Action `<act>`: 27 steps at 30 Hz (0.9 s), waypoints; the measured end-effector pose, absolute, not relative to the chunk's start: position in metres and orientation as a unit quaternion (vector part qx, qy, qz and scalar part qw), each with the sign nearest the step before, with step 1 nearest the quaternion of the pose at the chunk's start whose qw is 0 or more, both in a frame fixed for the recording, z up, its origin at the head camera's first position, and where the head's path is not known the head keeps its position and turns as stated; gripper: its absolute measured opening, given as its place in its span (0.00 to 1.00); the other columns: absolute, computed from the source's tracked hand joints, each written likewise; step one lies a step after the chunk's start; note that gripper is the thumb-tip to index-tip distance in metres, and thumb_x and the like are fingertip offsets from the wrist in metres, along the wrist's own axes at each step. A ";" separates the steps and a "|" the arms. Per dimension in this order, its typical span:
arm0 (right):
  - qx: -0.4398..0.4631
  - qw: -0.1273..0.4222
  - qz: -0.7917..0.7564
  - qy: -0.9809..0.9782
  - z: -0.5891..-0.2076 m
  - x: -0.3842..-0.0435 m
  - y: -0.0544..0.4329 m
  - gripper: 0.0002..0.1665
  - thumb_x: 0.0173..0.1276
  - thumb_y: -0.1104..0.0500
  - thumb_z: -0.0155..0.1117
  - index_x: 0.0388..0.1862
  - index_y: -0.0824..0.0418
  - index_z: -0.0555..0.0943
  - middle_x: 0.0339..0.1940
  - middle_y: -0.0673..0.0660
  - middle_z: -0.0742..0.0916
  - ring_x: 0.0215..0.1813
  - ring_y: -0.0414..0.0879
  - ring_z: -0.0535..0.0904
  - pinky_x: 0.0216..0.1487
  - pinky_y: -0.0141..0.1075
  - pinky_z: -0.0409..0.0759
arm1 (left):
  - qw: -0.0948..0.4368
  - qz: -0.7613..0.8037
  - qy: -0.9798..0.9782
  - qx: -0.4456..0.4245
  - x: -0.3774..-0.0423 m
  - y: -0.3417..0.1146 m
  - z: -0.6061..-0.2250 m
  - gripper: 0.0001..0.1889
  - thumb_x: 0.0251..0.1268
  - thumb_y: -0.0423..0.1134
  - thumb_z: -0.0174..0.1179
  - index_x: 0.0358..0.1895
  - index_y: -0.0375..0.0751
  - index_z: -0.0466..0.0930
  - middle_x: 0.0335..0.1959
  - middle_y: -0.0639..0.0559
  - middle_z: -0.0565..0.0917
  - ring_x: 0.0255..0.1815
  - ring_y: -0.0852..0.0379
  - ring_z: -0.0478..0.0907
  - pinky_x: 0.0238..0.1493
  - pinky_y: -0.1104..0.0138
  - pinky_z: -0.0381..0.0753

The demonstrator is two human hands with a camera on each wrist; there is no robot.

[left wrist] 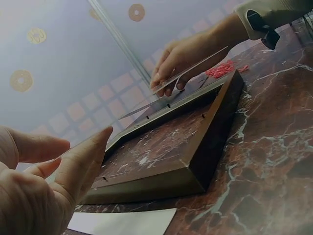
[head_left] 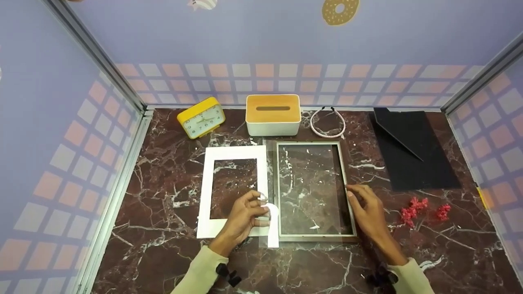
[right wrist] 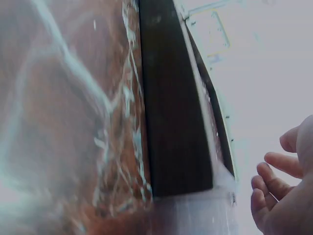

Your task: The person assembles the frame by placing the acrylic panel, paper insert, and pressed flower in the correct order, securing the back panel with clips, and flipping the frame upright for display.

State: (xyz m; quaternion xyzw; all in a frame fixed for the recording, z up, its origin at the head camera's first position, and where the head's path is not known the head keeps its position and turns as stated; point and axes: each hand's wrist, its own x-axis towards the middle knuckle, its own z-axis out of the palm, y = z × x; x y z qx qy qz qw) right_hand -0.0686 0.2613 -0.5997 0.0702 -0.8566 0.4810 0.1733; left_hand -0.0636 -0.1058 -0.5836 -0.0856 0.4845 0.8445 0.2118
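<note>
A clear flat sheet (head_left: pixel 274 230) is held above an empty rectangular picture frame (head_left: pixel 310 143); bright glare lies along its left side. My left hand (head_left: pixel 244 214) pinches the sheet's left edge between thumb and fingers. At the opposite edge my right hand (head_left: pixel 369 212) appears to pinch the sheet, over the frame's right rail. In the left wrist view the sheet shows almost edge-on, apart from the frame's dark side wall (left wrist: pixel 142 186). A white mat (head_left: pixel 233 153) with a rectangular opening lies left of the frame, partly under my left hand. The right wrist view does not show my right fingers.
Along the back stand a yellow alarm clock (head_left: pixel 202 118), a tissue box (head_left: pixel 273 127) and a pale headband (head_left: pixel 312 126). A black backing board (head_left: pixel 429 171) with a raised flap lies at right, with red sprigs (head_left: pixel 412 210) below it. Patterned walls enclose the marble-look table.
</note>
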 end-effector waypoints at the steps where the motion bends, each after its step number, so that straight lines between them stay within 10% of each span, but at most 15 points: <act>1: 0.071 0.168 0.482 -0.857 -0.598 -0.066 0.260 0.13 0.78 0.72 0.68 0.58 0.69 0.90 0.48 0.60 0.91 0.43 0.38 0.80 0.44 0.21 0.75 | 0.211 0.844 0.485 -0.085 -0.063 -0.105 -0.584 0.16 0.66 0.14 0.58 0.53 0.29 0.71 0.40 0.42 0.83 0.34 0.50 0.87 0.36 0.55 0.95; 27: 0.004 0.109 0.568 -0.816 -0.580 -0.031 0.241 0.16 0.70 0.80 0.69 0.56 0.82 0.85 0.25 0.69 0.85 0.18 0.37 0.74 0.18 0.23 0.69 | 0.172 0.815 0.551 -0.056 -0.062 -0.067 -0.585 0.23 0.73 0.20 0.60 0.68 0.18 0.71 0.40 0.35 0.84 0.35 0.46 0.92 0.44 0.50 0.94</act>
